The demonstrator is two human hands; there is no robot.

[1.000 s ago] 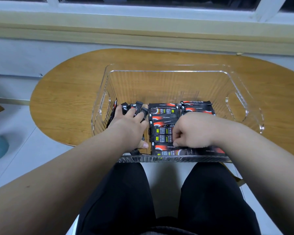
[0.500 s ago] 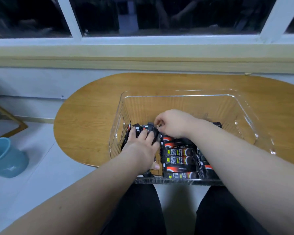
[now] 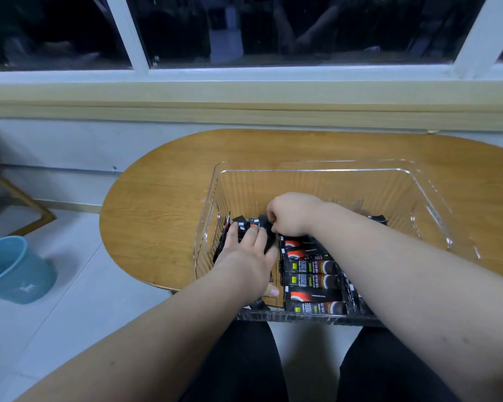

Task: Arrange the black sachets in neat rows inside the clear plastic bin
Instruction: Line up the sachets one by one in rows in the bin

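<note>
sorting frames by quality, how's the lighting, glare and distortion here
Head view: dim indoor light; night-dark window pane carries faint reflections; bright glints run along the rim of the clear plastic bin; the wide-angle lens splays the white window bars outward; printing on the flat black sachets is fairly sharp.

The bin (image 3: 302, 169) is clear, glossy, ribbed plastic; the sachets (image 3: 311, 281) are shiny film; the table (image 3: 163, 213) is smooth wood grain; at nine o'clock sits a matt plastic bucket (image 3: 15, 274).
</note>
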